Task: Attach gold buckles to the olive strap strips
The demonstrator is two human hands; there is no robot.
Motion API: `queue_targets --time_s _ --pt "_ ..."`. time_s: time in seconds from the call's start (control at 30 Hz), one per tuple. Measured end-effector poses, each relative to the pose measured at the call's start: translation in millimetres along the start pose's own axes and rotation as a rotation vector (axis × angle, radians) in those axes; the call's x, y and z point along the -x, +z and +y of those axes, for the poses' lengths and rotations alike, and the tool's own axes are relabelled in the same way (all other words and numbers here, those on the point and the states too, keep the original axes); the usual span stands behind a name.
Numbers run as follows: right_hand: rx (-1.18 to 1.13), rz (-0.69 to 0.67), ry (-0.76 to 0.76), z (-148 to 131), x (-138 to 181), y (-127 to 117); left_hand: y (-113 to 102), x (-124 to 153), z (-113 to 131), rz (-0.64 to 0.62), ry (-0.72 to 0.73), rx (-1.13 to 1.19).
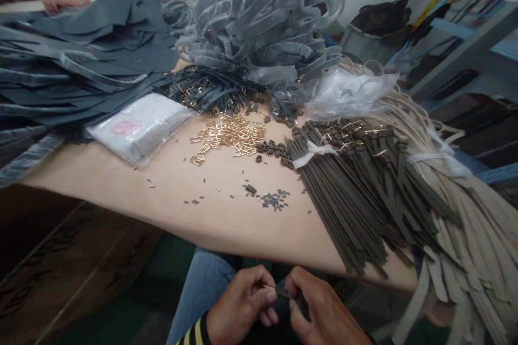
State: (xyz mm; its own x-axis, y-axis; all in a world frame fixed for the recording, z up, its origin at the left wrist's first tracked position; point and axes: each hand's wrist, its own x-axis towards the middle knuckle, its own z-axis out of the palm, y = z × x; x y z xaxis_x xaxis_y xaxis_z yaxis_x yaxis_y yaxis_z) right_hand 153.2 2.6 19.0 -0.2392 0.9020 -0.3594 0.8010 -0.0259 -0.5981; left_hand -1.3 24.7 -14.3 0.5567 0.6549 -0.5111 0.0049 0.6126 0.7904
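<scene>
In the head view, at six o'clock, the left hand (245, 302) and right hand (319, 304) pinch a narrow dark strap (283, 292) between closed thumbs and forefingers, above the lap. From them, small metal clips (275, 200) lie toward twelve o'clock, gold rectangular buckles (243, 133) toward eleven, bundled olive straps (343, 210) toward one.

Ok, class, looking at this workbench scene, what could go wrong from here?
The left hand and right hand pinch a small dark strip off the table, over the lap; a slip could drop it out of sight.
The tiny grey pieces lie loose, so a sleeve might scatter them.
The beige straps hang past the table's edge; a snag could drag them off.
</scene>
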Motion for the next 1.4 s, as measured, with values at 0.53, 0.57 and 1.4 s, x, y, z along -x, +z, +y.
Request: queue_targets --time_s 0.53,0.57,1.4 --pt "-0.044 -0.158 -0.312 -34 -103 -81 -28 -5 21 0.084 -0.012 0.513" --pt "-0.024 -0.098 -0.32 -34 -113 -86 -27 -5 21 0.087 -0.007 0.544" --pt "-0.173 0.176 -0.026 -22 -25 -38 -4 0 10 0.105 0.036 0.48"
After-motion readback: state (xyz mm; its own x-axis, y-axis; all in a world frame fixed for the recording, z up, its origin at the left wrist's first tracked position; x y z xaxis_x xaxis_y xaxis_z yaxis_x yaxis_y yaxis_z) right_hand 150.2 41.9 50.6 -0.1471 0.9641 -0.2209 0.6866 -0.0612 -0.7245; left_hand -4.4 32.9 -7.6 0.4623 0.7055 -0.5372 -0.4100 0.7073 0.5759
